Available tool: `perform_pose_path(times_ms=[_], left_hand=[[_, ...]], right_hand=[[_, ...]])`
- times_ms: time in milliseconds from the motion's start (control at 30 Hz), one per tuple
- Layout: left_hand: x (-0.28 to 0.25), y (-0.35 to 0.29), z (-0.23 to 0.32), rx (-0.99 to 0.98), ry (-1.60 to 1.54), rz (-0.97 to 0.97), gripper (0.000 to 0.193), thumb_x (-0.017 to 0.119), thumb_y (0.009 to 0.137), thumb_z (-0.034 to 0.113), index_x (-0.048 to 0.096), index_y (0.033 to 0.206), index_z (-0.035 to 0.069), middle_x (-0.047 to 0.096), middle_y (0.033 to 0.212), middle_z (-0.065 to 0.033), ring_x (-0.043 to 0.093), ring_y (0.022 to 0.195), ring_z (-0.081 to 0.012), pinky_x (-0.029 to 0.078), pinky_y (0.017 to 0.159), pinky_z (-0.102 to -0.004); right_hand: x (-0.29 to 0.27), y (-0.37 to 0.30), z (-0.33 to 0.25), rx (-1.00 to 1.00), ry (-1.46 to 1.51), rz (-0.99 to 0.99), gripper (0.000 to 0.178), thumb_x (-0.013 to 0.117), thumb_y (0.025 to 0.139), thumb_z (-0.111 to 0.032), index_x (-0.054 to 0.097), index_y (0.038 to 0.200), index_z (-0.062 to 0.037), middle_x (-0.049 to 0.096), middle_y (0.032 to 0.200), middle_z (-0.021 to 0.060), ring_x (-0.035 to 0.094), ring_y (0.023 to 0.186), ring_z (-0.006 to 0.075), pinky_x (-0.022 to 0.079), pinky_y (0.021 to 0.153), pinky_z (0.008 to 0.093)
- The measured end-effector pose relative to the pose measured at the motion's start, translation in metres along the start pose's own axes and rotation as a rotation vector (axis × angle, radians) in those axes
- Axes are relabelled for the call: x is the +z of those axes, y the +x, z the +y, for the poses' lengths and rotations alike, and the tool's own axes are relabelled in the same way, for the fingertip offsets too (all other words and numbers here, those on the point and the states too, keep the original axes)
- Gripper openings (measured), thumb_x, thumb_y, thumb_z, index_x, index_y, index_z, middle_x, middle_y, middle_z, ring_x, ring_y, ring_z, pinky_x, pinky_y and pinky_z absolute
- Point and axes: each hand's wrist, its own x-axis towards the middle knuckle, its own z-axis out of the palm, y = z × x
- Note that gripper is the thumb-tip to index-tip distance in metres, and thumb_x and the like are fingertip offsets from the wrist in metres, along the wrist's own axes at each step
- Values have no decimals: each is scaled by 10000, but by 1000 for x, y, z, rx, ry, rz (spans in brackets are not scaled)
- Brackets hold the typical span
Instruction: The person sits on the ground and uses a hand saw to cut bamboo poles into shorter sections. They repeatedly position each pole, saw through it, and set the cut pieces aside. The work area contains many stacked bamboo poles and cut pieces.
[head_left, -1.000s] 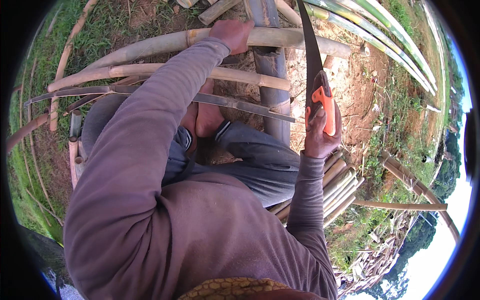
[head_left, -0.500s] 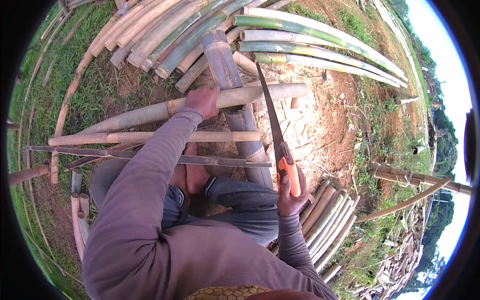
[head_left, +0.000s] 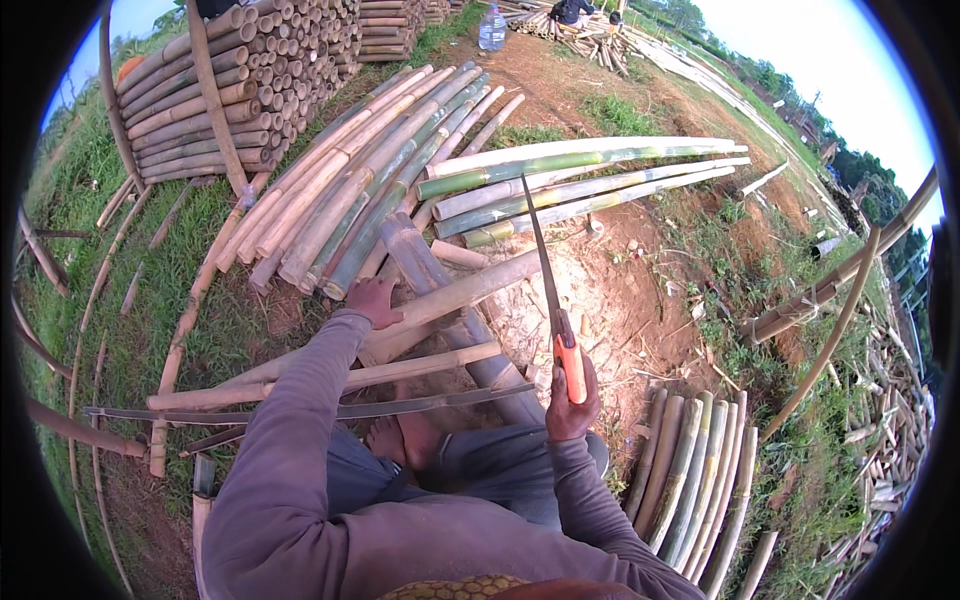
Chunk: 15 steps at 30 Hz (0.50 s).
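My right hand [head_left: 573, 405] is wrapped around the orange handle of a handsaw [head_left: 545, 270]. Its dark, narrow blade points up and away from me. Beside the blade is the cut end of a thick pale bamboo pole [head_left: 480, 282], which slants down to the left. That pole lies across a thicker, darker bamboo log [head_left: 480, 345]. My left hand [head_left: 373, 302] is at the pole's far side, left of the log, its fingers spread rather than wrapped around it. Closer to me are a thinner bamboo pole [head_left: 420, 370] and a dark split strip [head_left: 440, 402].
Several green and pale bamboo poles [head_left: 370, 170] lie ahead, with more [head_left: 590, 175] to their right. A stack of cut bamboo [head_left: 240, 90] stands far left behind upright posts. Short lengths [head_left: 690, 470] lie at my right. A water jug [head_left: 492, 28] and a person [head_left: 572, 12] are far off.
My view has tilted up, showing the far stack and the jug. My left hand has loosened from around the pole. The pole's end, which stuck out past the blade, now sits beside it.
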Motion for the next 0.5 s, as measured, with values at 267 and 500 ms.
perform_pose_path(times_ms=[267,500], left_hand=[[-95,-105,-97,111,-416,100,753,881,808,396,625,1428,53,750,1221,-206,732,1140,-335,572,1006,-453],[-145,-220,-65,250,-675,519,368,816,909,147,718,1241,23,758,1114,-110,730,1066,-204,577,974,-376]], right_hand=[[4,-11,81,141,-677,-184,595,644,949,-142,503,1524,-84,707,1281,197,710,1163,395,554,969,496],[25,-28,117,292,-730,-763,316,650,960,-305,640,1251,-181,735,1235,149,708,1177,373,510,1055,517]])
